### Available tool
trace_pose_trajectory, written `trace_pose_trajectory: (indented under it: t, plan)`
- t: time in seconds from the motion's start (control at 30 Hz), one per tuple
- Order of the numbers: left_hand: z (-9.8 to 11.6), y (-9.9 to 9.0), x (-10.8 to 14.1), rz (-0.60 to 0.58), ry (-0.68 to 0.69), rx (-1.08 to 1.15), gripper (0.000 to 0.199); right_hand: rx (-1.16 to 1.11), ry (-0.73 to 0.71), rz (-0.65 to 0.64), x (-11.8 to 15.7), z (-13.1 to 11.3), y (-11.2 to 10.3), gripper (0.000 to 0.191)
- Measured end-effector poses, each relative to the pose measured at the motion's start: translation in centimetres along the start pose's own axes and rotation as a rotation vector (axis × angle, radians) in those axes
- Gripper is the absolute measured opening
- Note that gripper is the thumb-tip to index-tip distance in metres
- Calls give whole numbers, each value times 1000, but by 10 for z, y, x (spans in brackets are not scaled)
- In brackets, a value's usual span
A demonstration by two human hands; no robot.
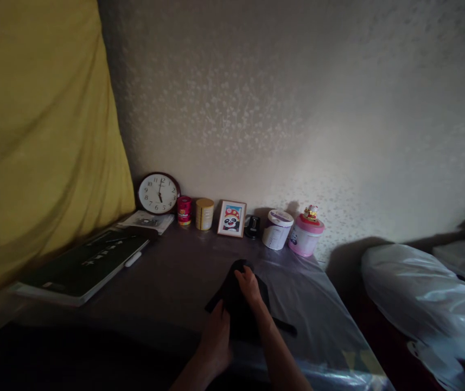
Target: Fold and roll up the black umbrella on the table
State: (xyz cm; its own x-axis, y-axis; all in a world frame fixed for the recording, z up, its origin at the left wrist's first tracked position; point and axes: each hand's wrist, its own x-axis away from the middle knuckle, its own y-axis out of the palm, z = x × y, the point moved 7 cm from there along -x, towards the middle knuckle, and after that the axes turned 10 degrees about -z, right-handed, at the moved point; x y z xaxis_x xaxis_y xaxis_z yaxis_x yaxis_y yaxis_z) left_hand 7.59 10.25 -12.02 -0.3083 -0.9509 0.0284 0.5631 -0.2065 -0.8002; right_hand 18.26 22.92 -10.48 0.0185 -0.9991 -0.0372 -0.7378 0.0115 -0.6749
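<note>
A black, soft-looking item (238, 309) with strap-like ends lies near the front of the table; its exact kind is too dark to make out. At its left edge, my left hand (216, 332) is closed, with the fingers pinching the dark material. Farther up, my right hand (249, 285) grips its upper part with curled fingers. One narrow dark strap (284, 326) sticks out to the right on the tabletop. Shadow hides the item's lower part and some of my fingers.
On the plastic-covered table (167, 277) lies a dark green book (89, 266) at left. Along the wall stand a clock (159, 193), red can (184, 210), yellow can (205, 214), panda picture (232, 219), white tub (278, 230) and pink tub (306, 237). White plastic bags (423, 293) sit right.
</note>
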Motion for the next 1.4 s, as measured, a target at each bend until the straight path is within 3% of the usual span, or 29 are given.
trace_pose_trajectory:
  t: [0.1, 0.2, 0.3, 0.43, 0.53, 0.67, 0.73, 0.9, 1.0, 1.23, 1.4]
  plan:
    - [-5, 0, 3, -30, -12, -51, 80, 5, -15, -66, 1, -5, 5, 39]
    - [-18, 5, 10, -72, -67, -103, 66, -54, -71, -212, 5, -14, 13, 36]
    - [-24, 2, 18, 14, -95, -154, 54, -68, -170, -315, 15, -27, 16, 30]
    - [-4, -13, 22, 200, -1, -232, 41, 3, -287, -358, 28, -41, 13, 29]
    - [19, -15, 14, 193, 143, -237, 38, -4, -310, -415, 33, -46, 14, 28]
    - [23, -14, 0, 158, 155, -234, 45, -11, -383, -472, 39, -50, 14, 28]
    - [18, -11, -3, 139, 132, -221, 48, -3, -457, -442, 47, -50, 11, 28]
    - [8, -4, -3, 110, 104, -172, 53, 38, -590, -212, 64, -40, -5, 29]
    - [5, 2, -5, 61, 91, -136, 65, 114, -687, -177, 62, -33, -4, 31]
    - [2, 7, -8, -94, -48, -84, 77, 315, -654, -122, 15, -15, 6, 33]
    - [6, 2, -7, -138, -66, -79, 77, 389, -594, -107, -23, -5, 7, 36]
